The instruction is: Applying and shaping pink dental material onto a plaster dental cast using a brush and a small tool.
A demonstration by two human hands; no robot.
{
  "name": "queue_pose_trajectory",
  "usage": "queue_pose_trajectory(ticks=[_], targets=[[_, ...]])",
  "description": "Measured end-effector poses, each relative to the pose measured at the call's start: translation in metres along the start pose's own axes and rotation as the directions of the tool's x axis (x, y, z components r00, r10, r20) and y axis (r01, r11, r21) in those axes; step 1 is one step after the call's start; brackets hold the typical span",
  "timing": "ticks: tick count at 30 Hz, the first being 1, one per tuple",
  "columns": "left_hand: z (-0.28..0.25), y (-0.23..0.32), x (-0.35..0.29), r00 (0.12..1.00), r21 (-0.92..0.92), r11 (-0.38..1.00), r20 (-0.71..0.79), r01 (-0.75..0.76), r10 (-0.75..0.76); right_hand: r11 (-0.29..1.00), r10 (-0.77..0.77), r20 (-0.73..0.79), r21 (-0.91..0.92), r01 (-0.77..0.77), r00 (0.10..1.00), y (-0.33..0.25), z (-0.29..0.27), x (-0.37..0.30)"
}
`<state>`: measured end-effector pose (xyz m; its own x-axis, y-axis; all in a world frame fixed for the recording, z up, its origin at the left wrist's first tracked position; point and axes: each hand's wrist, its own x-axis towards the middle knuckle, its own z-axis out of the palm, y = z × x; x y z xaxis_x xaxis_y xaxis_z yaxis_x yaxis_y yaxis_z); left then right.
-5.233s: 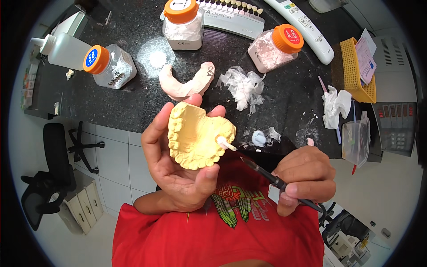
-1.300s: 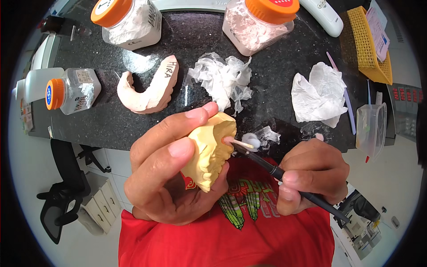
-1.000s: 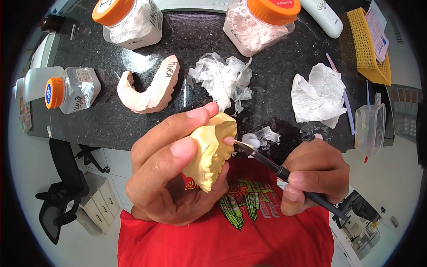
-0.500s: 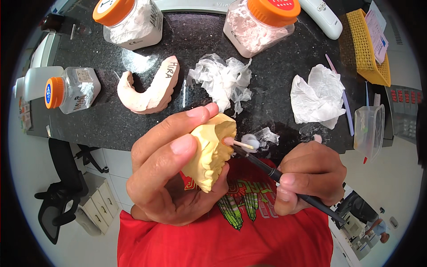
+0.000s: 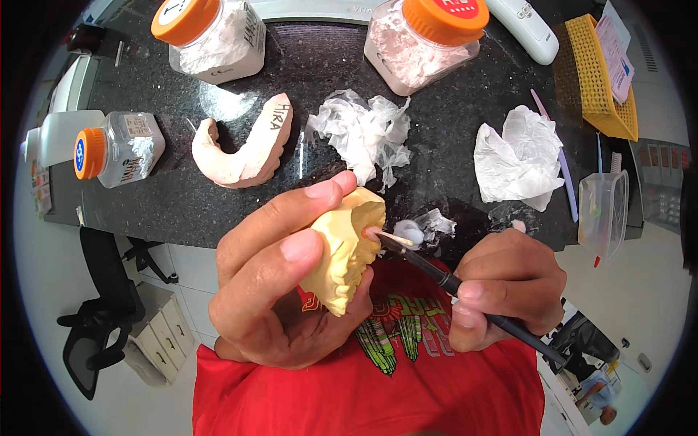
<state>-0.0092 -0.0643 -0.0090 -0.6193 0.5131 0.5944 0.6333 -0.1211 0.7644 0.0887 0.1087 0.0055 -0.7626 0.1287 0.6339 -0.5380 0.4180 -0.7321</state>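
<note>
My left hand point(image 5: 254, 298) is closed round a yellow plaster dental cast point(image 5: 338, 251), its row of teeth facing down and right. A small pink lump point(image 5: 371, 233) sits on the cast's right side, and a thin pale stick point(image 5: 396, 238) juts out from it. Between the thumb and fingers of my right hand point(image 5: 509, 287) is a slim black-handled tool point(image 5: 436, 275), perhaps a brush. Its tip is at or very close to the pink lump; contact is hard to make out. The handle slants down to the right.
Beyond my hands lie a pink dental cast point(image 5: 247, 163), crumpled white film point(image 5: 363, 134) and a crumpled white tissue point(image 5: 516, 160). Orange-lidded powder jars point(image 5: 218, 43) stand behind and left. A lilac stick point(image 5: 567, 182), a yellow basket point(image 5: 600, 87) and a clear box point(image 5: 603, 211) are at right.
The free end of the pale stick has dipped slightly. Both hands stay nearly in place, still gripping the cast and the tool. A person in the lower right background has shifted.
</note>
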Motion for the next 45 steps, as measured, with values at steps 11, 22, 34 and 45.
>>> queue_pose_trajectory(ticks=[11,22,34,45], targets=[[0.001,-0.001,0.000,1.000,-0.019,1.000,-0.001,0.002,-0.002,0.999,0.021,-0.065,-0.035,-0.023,0.998,-0.002,0.006,0.001],[0.002,0.000,0.000,1.000,0.001,1.000,0.006,0.000,0.000,0.999,0.012,-0.138,-0.041,-0.018,0.990,-0.001,0.009,0.002],[0.005,0.000,0.001,1.000,-0.001,1.000,0.029,-0.004,0.004,0.999,0.015,-0.054,-0.034,-0.017,0.998,-0.001,0.002,0.000],[0.000,0.001,0.000,0.999,0.001,1.000,0.032,0.003,-0.004,0.997,0.001,-0.171,-0.080,-0.014,0.985,-0.001,0.013,0.001]])
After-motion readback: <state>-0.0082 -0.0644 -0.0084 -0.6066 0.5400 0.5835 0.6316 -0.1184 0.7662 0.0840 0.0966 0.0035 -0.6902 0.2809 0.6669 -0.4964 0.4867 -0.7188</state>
